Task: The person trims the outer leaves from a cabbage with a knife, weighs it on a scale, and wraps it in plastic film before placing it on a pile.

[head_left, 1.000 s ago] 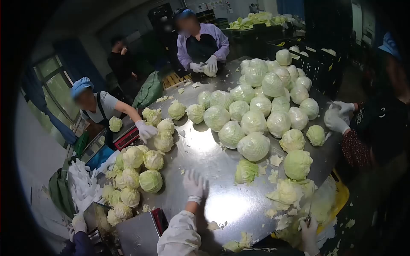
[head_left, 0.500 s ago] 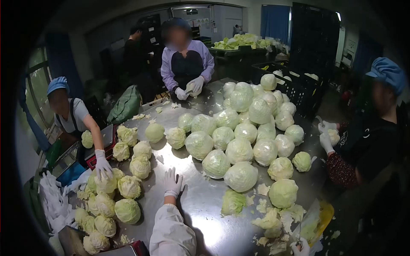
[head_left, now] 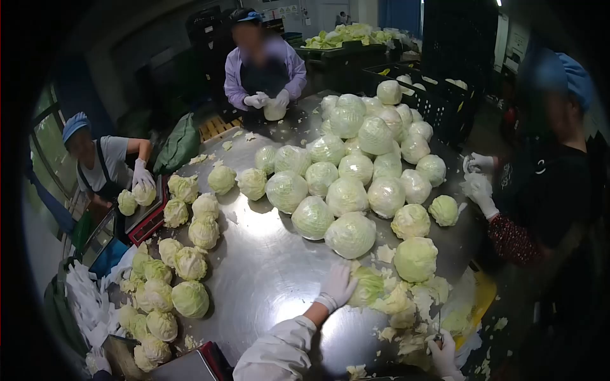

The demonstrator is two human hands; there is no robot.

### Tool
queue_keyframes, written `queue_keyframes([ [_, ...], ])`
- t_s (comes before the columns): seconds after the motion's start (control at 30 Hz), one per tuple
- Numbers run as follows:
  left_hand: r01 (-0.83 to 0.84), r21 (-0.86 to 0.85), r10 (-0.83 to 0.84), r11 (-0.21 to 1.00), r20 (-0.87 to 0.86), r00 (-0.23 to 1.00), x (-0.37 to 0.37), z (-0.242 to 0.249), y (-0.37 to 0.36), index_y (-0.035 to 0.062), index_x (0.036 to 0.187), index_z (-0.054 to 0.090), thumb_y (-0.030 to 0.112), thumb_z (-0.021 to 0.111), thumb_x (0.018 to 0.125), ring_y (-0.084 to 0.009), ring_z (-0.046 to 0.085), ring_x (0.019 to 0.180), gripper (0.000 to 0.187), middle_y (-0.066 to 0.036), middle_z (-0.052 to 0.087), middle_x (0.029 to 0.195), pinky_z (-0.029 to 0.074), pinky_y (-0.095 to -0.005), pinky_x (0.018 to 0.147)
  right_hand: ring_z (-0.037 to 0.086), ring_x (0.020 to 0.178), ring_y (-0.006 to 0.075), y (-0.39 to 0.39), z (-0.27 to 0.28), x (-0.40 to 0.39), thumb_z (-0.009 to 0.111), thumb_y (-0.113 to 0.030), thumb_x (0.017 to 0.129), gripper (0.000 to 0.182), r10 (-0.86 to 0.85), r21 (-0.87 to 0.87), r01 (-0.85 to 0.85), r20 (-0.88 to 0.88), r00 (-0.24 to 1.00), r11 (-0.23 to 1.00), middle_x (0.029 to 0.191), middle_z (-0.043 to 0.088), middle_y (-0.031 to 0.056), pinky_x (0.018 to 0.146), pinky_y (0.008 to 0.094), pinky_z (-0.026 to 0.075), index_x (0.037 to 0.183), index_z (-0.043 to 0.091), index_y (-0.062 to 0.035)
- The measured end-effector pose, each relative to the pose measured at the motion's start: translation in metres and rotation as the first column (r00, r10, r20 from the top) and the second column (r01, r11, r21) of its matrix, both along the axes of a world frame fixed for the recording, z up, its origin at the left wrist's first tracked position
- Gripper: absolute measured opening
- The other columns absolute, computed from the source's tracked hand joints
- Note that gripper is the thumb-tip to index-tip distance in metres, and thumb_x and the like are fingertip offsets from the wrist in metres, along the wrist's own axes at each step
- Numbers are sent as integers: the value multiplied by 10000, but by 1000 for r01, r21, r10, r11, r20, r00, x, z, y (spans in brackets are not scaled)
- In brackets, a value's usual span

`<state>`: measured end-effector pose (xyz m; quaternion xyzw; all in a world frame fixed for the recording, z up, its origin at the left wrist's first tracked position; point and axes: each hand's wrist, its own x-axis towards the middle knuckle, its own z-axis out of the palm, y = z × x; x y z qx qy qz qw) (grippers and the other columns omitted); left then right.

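Metal table [head_left: 248, 311], left hand [head_left: 338, 286] against leafy cabbage [head_left: 368, 287], grip unclear, right hand [head_left: 443, 351] closed around knife [head_left: 439, 322]

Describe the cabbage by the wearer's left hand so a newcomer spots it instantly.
On the steel table, find the pile of wrapped cabbages. Just nearer the camera, beside the left hand, sits the cabbage: ragged, bright green, unlike its rounder or paler neighbours.

a green sack [head_left: 179, 147] slumps beside a slatted wooden pallet [head_left: 215, 129], while farther back a dark bin [head_left: 325, 61] heaped with pale green leaves [head_left: 346, 36] stands near a perforated black crate [head_left: 438, 109] and a blue curtain [head_left: 400, 18].
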<state>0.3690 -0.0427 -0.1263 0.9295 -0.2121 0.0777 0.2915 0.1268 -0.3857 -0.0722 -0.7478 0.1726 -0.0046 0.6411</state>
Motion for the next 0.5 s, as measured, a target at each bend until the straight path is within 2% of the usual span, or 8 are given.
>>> queue_keyframes([
  [0.1,3,29,-2,1000,-20,1000,-42,2,-88,-130,1444,381,375,498,1001,-470,376,1404,681,-341,429,1470,277,-486,1202,570,622,103,-9,15,-7,584,63,904,406,-16,1,16,51,999,1000,878,664,88,562,240,469,1305,524,40],
  [0.17,-2,43,4,999,-37,999,-66,-3,-136,-143,1450,359,358,499,999,-480,351,1418,688,-359,405,1479,259,-486,1214,561,609,99,-12,29,-14,581,67,900,390,-150,33,148,52,987,988,886,666,90,546,236,466,1285,527,29],
  [0.27,108,-35,-106,994,51,993,-101,-9,-183,-102,1483,345,367,484,1010,-465,381,1402,681,-343,414,1483,274,-491,1205,554,606,96,-45,8,-24,575,64,906,366,-181,17,180,77,980,983,869,646,78,540,236,467,1268,532,29],
  [0.33,274,-412,-357,869,-140,924,-119,-3,-194,-1,1456,464,382,500,1008,-413,473,1350,591,-271,498,1457,313,-509,1175,551,613,94,-67,-17,-34,563,62,915,328,-210,-102,231,183,960,968,854,615,65,538,235,468,1240,542,27],
  [0.37,275,-403,-358,873,-146,922,-116,14,-183,-1,1456,464,382,500,1008,-413,473,1350,591,-271,498,1457,313,-509,1175,552,620,95,-48,36,-31,555,59,924,242,-262,-58,270,123,957,961,857,591,58,541,243,470,1163,553,18],
  [0.43,228,-372,-290,900,-121,949,-98,61,-126,69,1335,605,352,540,988,-391,552,1261,452,-211,608,1352,367,-487,1134,530,685,65,-65,21,-42,570,85,912,528,-239,60,234,107,965,970,941,604,48,575,206,455,1428,475,23],
  [0.47,127,-298,-145,946,-40,989,-90,49,-93,0,1111,660,190,670,921,-361,634,1121,269,-220,640,1237,467,-485,1042,530,685,65,-66,16,-47,570,85,912,528,-248,71,242,95,964,968,941,604,48,575,206,455,1428,475,23],
  [0.5,11,-12,-7,1000,328,945,-74,50,-50,16,1103,645,107,730,856,-364,608,1166,277,-220,621,1250,473,-502,1019,542,659,83,-68,14,-52,568,62,924,338,-257,74,249,110,960,966,930,616,63,570,226,461,1253,508,13],
])
